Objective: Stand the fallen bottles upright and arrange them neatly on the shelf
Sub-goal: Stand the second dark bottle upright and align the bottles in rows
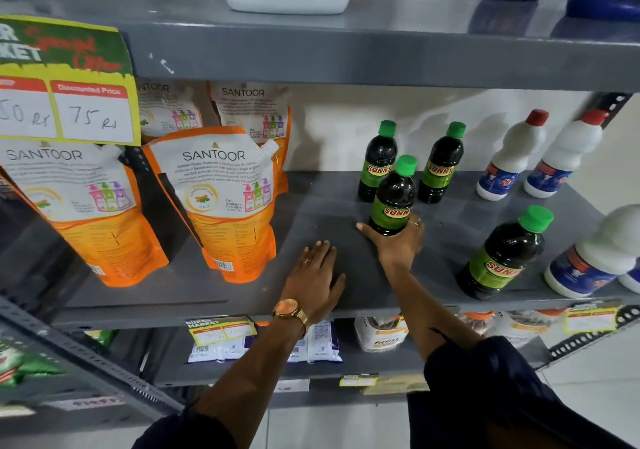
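Note:
My right hand (398,240) grips the base of a dark green-capped Sunny bottle (394,195), which stands upright on the grey shelf (242,296). Two more Sunny bottles, the back left bottle (378,161) and the back right bottle (441,163), stand upright behind it. A fourth Sunny bottle (504,254) stands near the front right. My left hand (317,277) rests flat on the shelf with fingers spread, holding nothing.
Orange Santoor refill pouches (221,202) fill the shelf's left half, under a hanging price sign (65,81). White red-capped bottles (509,157) stand at the back right, and another white bottle (595,254) is at the front right. A lower shelf holds packets.

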`<move>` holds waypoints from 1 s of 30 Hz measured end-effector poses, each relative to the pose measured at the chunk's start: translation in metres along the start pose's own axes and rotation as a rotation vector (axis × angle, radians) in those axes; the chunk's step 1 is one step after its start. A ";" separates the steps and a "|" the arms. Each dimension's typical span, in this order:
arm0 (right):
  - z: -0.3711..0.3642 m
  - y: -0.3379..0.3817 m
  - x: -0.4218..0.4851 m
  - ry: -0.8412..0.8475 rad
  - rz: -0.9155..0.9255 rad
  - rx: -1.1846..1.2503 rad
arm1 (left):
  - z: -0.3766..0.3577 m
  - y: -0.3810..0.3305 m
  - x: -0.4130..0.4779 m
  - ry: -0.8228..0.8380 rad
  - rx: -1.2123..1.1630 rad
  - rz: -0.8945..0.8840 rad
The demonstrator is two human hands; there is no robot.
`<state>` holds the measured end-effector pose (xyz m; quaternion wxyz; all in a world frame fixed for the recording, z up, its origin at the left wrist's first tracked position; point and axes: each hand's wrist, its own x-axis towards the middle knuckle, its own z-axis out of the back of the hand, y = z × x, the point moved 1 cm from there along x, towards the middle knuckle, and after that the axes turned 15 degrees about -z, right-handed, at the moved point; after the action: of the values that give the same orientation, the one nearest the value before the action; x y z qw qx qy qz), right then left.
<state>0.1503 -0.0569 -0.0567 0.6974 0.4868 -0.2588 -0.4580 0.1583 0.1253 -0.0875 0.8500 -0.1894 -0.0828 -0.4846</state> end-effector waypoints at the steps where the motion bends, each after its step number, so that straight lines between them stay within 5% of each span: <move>1: 0.002 -0.002 0.000 0.022 0.018 0.044 | -0.001 0.001 0.000 -0.003 0.007 -0.003; 30: 0.084 -0.063 -0.070 0.092 0.109 -0.078 | -0.005 -0.038 -0.022 0.145 0.161 0.146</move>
<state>0.0269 -0.0388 -0.0757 0.7509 0.4650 -0.2343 -0.4063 0.1144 0.1234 -0.0898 0.8992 -0.0907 -0.0457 -0.4256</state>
